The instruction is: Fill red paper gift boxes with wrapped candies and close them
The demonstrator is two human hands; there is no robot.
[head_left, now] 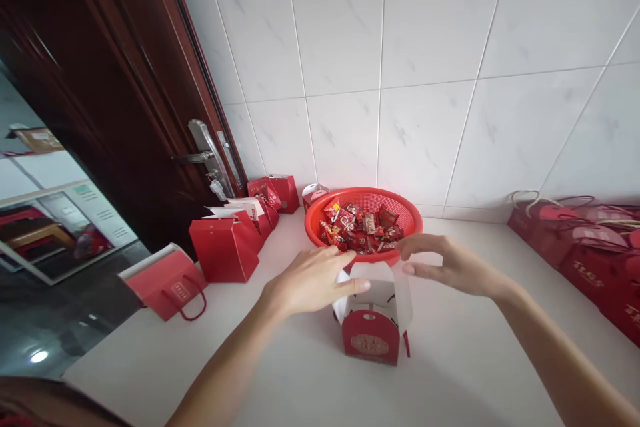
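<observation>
A small red gift box (371, 340) with white inner flaps stands open on the white table. Right behind it is a red plastic basket (315, 217) holding several wrapped candies (369, 223). My left hand (315, 278) hovers at the box's left side, fingers apart and thumb over the opening, with nothing in it. On the other side my right hand (443, 263) is by the basket's front right rim and the box's right flap, its fingers spread and holding nothing.
Several red boxes (225, 250) stand at the left, and one with a cord handle (173, 287) sits near the table's left edge. More red boxes (585, 267) line the right side. Behind are a tiled wall and a dark wooden door (130, 80).
</observation>
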